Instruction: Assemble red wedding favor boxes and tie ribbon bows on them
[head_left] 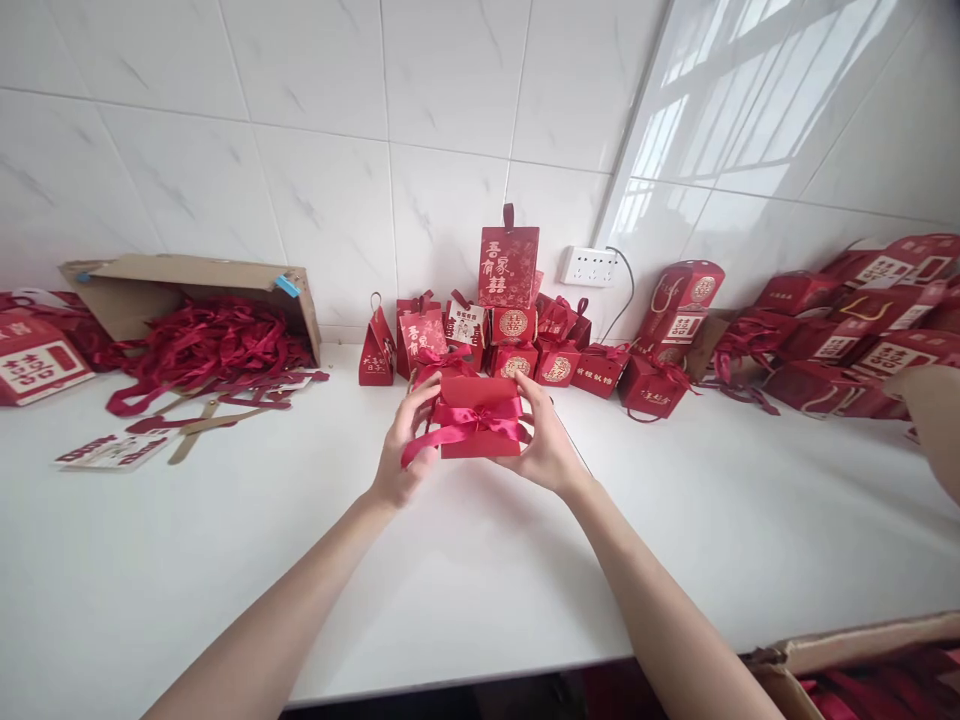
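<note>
Fingers (421,395) of left hand (401,450) and right hand (544,445) clamp a ribbon-tied red cardboard box (480,412). Beyond them, a tall red paper carton (508,267) bears Chinese characters.

— Where do the arms lie?
— Both bare forearms come in from the lower edge and slant inward, drawing close together ahead of the body.
— And the left hand (401,452)?
— Held up at mid-height, palm turned inward, thumb pointing up and forward, fingers curled in a closed grip.
— The right hand (546,440)?
— Level with the left hand and facing it. The thumb lies along the near upper side and the fingers wrap round behind, mostly hidden.
— The wrists?
— Both fairly straight, with a gap between the two hands
</note>
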